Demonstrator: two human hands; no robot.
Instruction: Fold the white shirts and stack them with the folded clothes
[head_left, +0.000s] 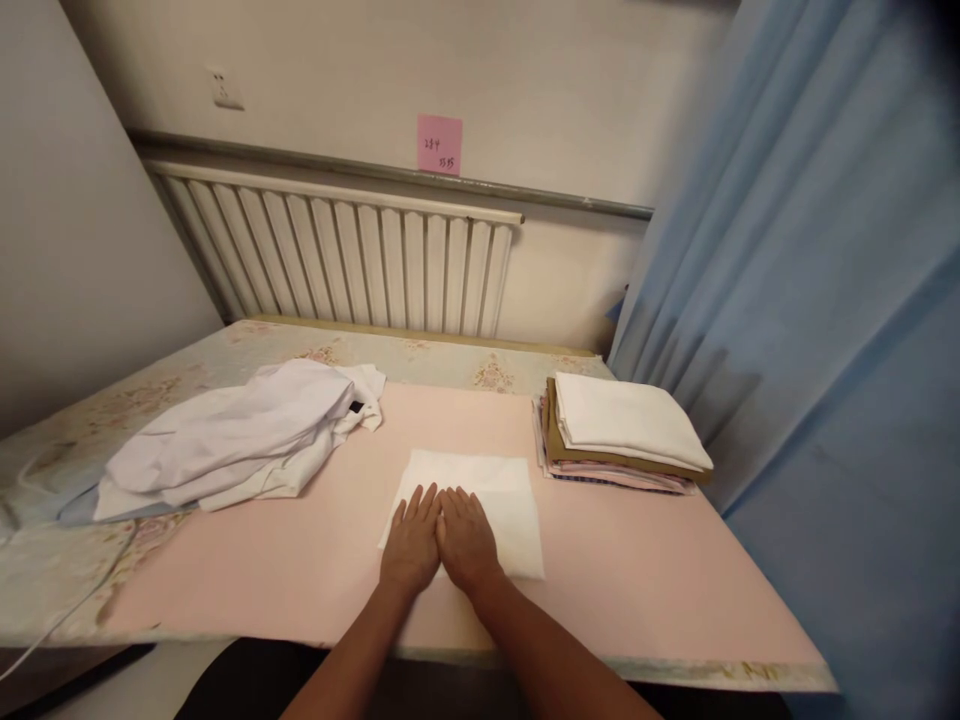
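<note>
Resting on one white cloth (504, 510): left hand (412, 545), right hand (466, 537), fingers straight, slightly parted; one folded-cloth stack (630, 420) at right

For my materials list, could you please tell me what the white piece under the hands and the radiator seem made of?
White piece: probably fabric, matte, judging by its soft edges and faint crease.
Radiator: likely painted metal, pale and smooth, given its rigid, evenly ribbed sections.
</note>
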